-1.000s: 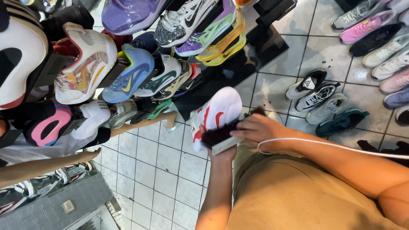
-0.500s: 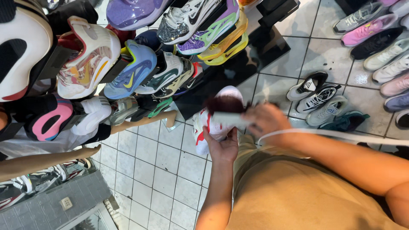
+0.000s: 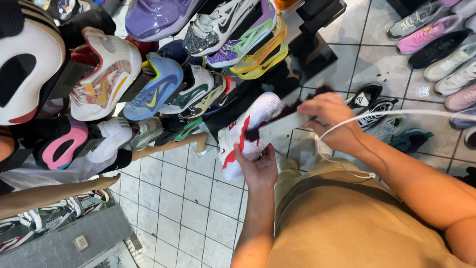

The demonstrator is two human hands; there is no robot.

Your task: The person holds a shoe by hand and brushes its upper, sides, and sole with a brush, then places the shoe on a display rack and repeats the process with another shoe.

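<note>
While the left hand (image 3: 258, 168) cups the white-and-red sneaker (image 3: 245, 131) from beneath, fingers closed on its side, the right hand (image 3: 329, 119) grips a dark-bristled brush (image 3: 285, 119) laid across the upper. Held in the air above the tiled floor (image 3: 188, 198), the sneaker sits just beside a rack of coloured shoes (image 3: 158, 84). Judged light, it has a soft upper and a stiff sole; the midsole or heel appears the firmest place to hold
</note>
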